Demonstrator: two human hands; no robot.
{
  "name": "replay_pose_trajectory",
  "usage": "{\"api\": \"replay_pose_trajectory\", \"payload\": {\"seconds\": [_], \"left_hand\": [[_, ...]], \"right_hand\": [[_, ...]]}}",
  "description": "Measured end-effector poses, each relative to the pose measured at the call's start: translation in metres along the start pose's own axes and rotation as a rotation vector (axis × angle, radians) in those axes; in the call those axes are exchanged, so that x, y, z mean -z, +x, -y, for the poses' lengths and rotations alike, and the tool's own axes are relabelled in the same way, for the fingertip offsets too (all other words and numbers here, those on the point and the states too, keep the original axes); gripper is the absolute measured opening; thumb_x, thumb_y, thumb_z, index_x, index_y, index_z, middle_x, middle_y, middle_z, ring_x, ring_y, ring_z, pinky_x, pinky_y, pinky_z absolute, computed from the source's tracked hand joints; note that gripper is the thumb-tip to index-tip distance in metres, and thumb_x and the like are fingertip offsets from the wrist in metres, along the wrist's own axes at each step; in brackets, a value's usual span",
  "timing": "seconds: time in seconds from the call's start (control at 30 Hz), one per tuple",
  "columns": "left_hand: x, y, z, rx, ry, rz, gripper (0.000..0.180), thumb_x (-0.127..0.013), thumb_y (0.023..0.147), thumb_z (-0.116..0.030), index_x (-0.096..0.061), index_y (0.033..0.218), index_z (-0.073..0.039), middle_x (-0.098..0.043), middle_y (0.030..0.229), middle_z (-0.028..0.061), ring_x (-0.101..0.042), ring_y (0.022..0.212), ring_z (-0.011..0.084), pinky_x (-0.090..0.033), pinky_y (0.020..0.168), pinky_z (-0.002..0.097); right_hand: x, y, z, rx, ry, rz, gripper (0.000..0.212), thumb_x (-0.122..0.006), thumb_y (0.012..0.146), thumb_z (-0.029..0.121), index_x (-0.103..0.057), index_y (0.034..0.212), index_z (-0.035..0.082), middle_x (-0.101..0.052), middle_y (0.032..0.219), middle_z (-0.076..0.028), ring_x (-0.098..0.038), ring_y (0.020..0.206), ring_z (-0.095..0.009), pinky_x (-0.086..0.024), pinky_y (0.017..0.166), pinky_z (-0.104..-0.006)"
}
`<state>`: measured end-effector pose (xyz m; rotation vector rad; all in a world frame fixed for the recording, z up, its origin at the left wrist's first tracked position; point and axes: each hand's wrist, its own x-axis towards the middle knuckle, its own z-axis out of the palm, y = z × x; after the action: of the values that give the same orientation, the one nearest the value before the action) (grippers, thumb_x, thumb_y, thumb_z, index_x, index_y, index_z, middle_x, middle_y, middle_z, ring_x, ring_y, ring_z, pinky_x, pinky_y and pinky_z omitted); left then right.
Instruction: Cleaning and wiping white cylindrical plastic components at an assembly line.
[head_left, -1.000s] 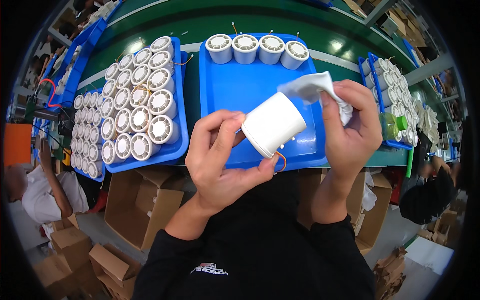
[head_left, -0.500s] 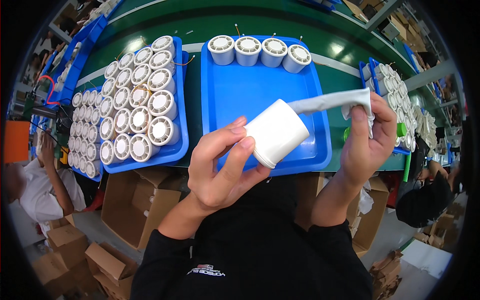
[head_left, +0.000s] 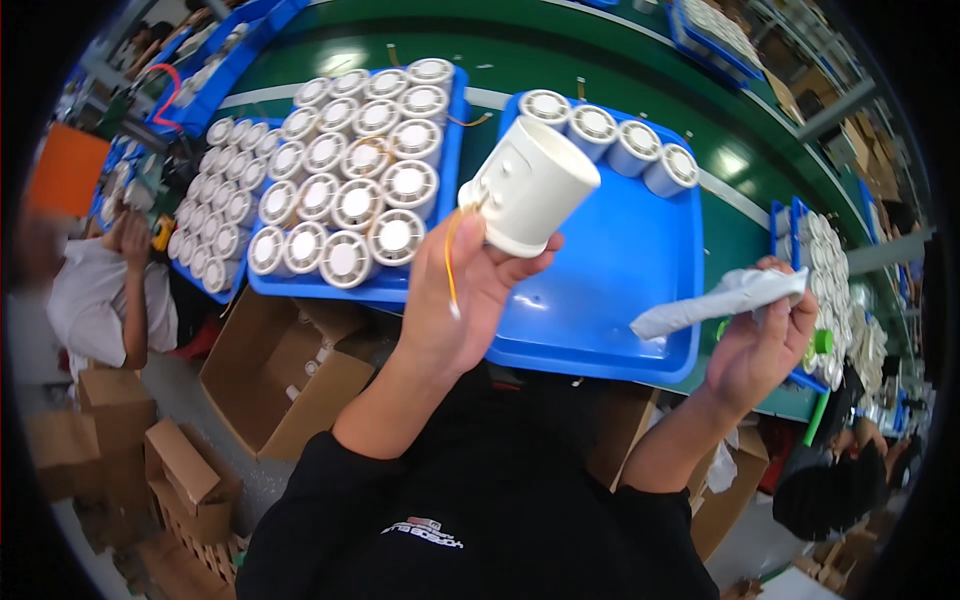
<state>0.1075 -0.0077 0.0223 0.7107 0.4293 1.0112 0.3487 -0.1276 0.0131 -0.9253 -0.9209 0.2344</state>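
My left hand grips a white plastic cylinder-shaped housing, tilted with its open end up and to the right. A thin orange-yellow wire with a small pale plug hangs from its side, past my thumb. In my right hand, closed fingers pinch one end of a pale grey, limp strip of cloth, which points left over the tray's right edge. Cloth and housing are apart. Below both is a blue tray with several white cylindrical units along its far edge.
To the left, blue trays hold several rows of white units with vented round tops. More filled trays stand at the right. Cardboard boxes sit below the green bench. A person in a white shirt is at the far left.
The cloth has come away from the housing's mouth, with my right hand lower. My left hand has raised and turned the housing, bringing its wire into view. The whole view has shifted.
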Motion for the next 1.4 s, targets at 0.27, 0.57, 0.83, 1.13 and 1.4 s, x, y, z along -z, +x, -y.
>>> {"api": "replay_pose_trajectory", "payload": {"seconds": [0.27,0.57,0.83,1.13,1.4], "left_hand": [[0.018,0.012,0.001,0.380,-0.766,0.083,0.072,-0.054,0.088,-0.063,-0.058,0.120,0.002,-0.055,0.115,0.0077,-0.059,0.091,0.0169,-0.053,0.074,0.0273],[0.020,0.014,0.000,0.363,-0.878,0.208,0.072,-0.056,0.088,-0.061,-0.054,0.124,0.001,-0.053,0.114,0.0066,-0.055,0.088,0.0147,-0.048,0.068,0.0250],[0.015,0.014,-0.004,0.402,-0.852,0.168,0.071,-0.050,0.088,-0.067,-0.062,0.112,-0.001,-0.059,0.106,0.0034,-0.057,0.081,0.0122,-0.050,0.063,0.0242],[0.021,0.015,0.004,0.365,-0.939,0.307,0.075,-0.058,0.085,-0.061,-0.052,0.127,0.001,-0.055,0.116,0.0073,-0.054,0.088,0.0149,-0.047,0.068,0.0240],[0.008,0.019,-0.018,-1.208,1.268,0.237,0.058,-0.087,0.054,-0.012,-0.064,0.105,0.003,-0.061,0.100,0.0140,-0.063,0.082,0.0248,-0.053,0.066,0.0322]], "right_hand": [[-0.009,-0.001,0.000,-0.069,0.064,-0.063,0.019,-0.058,0.093,0.008,-0.052,0.110,0.002,-0.059,0.109,-0.015,-0.054,0.105,-0.024,-0.044,0.091,-0.0346],[-0.008,-0.002,-0.001,-0.090,0.096,-0.058,0.017,-0.058,0.093,0.008,-0.052,0.108,0.002,-0.059,0.109,-0.015,-0.054,0.105,-0.023,-0.045,0.090,-0.0348],[-0.020,-0.002,0.001,-0.120,0.131,-0.031,0.023,-0.053,0.096,0.012,-0.045,0.116,0.003,-0.054,0.114,-0.015,-0.059,0.099,-0.028,-0.052,0.088,-0.0528],[-0.029,-0.006,-0.005,-0.260,0.313,0.071,0.023,-0.049,0.099,0.013,-0.043,0.119,0.004,-0.051,0.116,-0.013,-0.058,0.081,-0.020,-0.054,0.051,-0.0305],[-0.022,-0.006,0.001,-0.256,0.159,0.021,0.017,-0.062,0.088,0.002,-0.054,0.103,0.002,-0.053,0.114,-0.012,-0.056,0.077,-0.013,-0.047,0.055,-0.0225]]}}
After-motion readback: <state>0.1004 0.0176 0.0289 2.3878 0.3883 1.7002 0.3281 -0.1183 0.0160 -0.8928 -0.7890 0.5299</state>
